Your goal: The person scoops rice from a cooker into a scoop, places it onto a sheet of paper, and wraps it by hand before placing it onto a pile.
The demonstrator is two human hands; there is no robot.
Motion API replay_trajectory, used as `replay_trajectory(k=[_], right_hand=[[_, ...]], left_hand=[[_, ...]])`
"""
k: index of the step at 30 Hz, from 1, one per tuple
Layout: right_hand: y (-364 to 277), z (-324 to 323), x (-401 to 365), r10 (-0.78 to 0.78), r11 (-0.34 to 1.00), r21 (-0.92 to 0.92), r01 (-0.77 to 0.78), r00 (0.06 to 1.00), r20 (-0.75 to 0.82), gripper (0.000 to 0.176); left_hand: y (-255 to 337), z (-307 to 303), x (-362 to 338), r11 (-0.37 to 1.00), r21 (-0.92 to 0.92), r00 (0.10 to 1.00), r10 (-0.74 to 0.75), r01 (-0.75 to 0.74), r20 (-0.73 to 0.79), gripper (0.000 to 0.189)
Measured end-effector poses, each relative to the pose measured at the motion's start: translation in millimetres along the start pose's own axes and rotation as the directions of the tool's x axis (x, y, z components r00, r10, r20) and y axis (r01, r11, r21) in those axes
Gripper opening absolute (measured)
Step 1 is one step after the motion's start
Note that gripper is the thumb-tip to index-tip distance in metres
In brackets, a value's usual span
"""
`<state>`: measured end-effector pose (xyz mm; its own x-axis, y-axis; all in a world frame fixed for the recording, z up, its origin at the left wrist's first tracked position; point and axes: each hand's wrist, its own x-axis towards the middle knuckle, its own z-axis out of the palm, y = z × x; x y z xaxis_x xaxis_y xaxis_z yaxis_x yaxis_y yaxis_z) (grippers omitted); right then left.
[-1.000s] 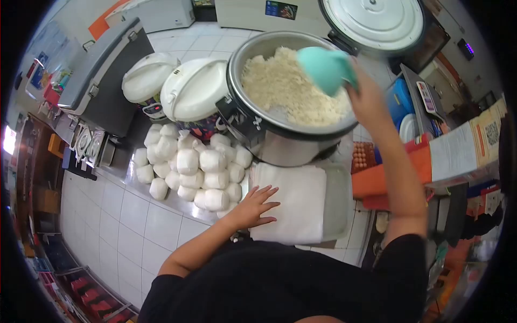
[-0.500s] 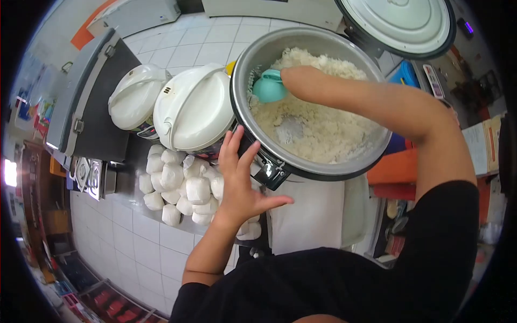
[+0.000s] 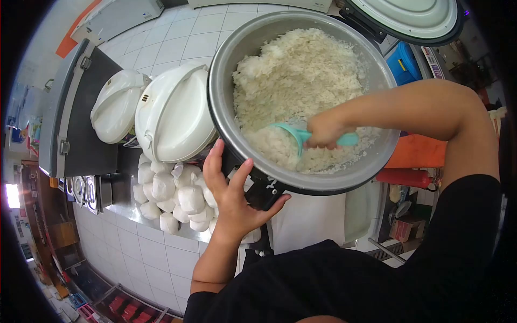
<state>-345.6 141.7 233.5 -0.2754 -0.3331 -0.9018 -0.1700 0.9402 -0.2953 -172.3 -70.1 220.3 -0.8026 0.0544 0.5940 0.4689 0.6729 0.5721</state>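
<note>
A large open rice cooker (image 3: 218,102) has a metal pot holding loose cooked white rice (image 3: 301,70). My right hand (image 3: 325,129) is inside the pot, fingers closed round the handle of a teal plastic scoop (image 3: 293,132). The scoop lies tilted low in the rice, with its mouth toward the left and rice at its opening. At the near left side of the cooker, my left hand (image 3: 234,202) is open, fingers and thumb spread beside the black side handle (image 3: 263,194). Its fingertips reach the cooker's outer edge.
White wrapped bundles (image 3: 191,199) are piled on the metal table left of my left hand. Two white-lidded cookers (image 3: 175,116) stand behind them, beside a grey case (image 3: 81,107). White paper sheets (image 3: 309,218) lie nearer me. The raised cooker lid (image 3: 412,16) is at back right.
My right hand has brought the scoop from the pot's far left side down to the near side, into the rice. My left hand stays beside the handle. The view has shifted closer.
</note>
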Motion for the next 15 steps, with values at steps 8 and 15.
replay_trajectory(k=[8,15], right_hand=[[15.6,-39.0,-20.8,-0.071,0.967,-0.252,0.021,0.979,-0.191,0.029],[17.2,-40.4,-51.7,-0.114,0.952,-0.298,-0.075,0.815,-0.568,0.016]], left_hand=[[3.2,-2.6,0.1,0.998,0.048,0.997,-0.05,0.048,0.052,0.087],[-1.2,-0.6,-5.3,0.996,0.091,0.998,-0.025,0.02,0.054,0.092]])
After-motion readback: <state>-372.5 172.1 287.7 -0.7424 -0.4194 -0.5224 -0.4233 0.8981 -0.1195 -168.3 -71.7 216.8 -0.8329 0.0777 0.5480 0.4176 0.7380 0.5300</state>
